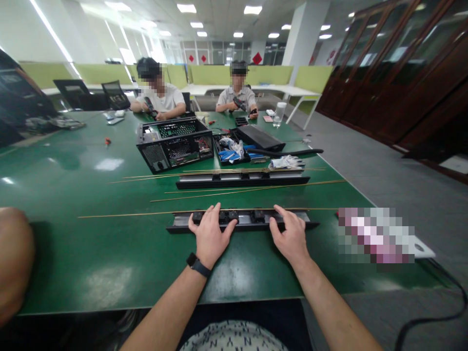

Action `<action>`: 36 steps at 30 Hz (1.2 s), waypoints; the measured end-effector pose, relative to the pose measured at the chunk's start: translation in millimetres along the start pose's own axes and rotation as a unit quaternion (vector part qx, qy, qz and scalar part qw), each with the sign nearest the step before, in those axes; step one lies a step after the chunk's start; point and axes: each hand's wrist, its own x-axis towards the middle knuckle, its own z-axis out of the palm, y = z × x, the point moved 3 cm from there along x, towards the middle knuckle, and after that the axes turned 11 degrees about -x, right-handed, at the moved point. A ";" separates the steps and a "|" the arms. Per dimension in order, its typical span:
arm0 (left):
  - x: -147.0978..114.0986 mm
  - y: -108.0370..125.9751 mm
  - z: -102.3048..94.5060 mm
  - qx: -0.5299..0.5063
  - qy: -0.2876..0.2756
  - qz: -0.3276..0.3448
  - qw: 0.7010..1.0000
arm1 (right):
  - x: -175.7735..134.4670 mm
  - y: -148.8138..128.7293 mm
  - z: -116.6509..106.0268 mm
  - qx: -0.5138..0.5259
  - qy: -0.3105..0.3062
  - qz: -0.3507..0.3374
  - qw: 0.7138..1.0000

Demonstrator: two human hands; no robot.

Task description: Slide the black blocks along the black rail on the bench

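A long dark rail [252,227] with a silvery inner channel lies crosswise on the table in front of me. Several small black blocks [259,215] sit in it, and a thin brass-coloured rod [127,214] runs along its far side, extending past both ends. My left hand [212,234] rests over the left half of the rail with fingers spread, its thumb at one of the blocks. Over the right part lies my right hand [292,234], thumb and forefinger apart, fingertips at the rail and rod. Neither hand visibly encloses anything.
Beyond lies a second rail [241,183] with more thin rods [190,196]. An open computer case [175,146], a tray of gloves [232,152] and a white glove [287,162] stand farther back. Two people [161,100] sit opposite. A blurred-out device [424,247] with a cable is right.
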 end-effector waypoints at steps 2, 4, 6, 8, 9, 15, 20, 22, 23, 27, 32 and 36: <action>0.6 0.1 -0.4 0.000 -0.004 -0.005 1.000 | 0.4 0.5 -0.2 -0.001 0.002 0.002 1.000; 1.0 0.4 -0.6 -0.002 -0.006 -0.005 1.000 | 0.8 1.1 -0.6 -0.003 0.008 0.003 1.000; 1.0 0.4 -0.4 -0.004 -0.005 0.000 1.000 | 1.3 1.8 -0.5 -0.004 0.013 0.003 1.000; 0.7 -0.2 0.3 -0.003 -0.001 0.005 1.000 | 1.9 2.4 0.2 -0.005 0.015 0.000 1.000; 0.6 -0.7 0.8 -0.002 0.001 0.007 1.000 | 2.2 2.6 0.8 -0.006 0.017 -0.002 1.000; 2.0 -2.3 3.3 -0.001 0.017 0.032 0.999 | 3.9 2.6 3.4 -0.015 0.037 -0.016 0.999; 3.8 -2.8 4.8 0.004 0.020 0.042 0.999 | 4.1 3.8 3.0 -0.013 0.035 -0.022 0.999; 4.6 -3.2 5.6 0.007 0.018 0.042 0.999 | 4.1 4.1 2.6 -0.012 0.032 -0.025 0.999; 5.2 -3.8 6.1 0.009 0.017 0.039 0.999 | 4.1 4.0 2.3 -0.012 0.032 -0.027 0.999; 8.5 -5.4 8.5 0.009 0.008 0.039 0.999 | 3.9 3.4 2.1 -0.020 0.037 -0.033 0.999; 11.4 -5.7 9.2 0.002 -0.002 0.036 0.999 | 3.7 3.8 3.3 -0.027 0.034 -0.036 0.998; 11.5 -4.0 7.2 -0.002 -0.002 0.038 0.999 | 4.0 4.6 3.7 -0.030 0.039 -0.035 0.998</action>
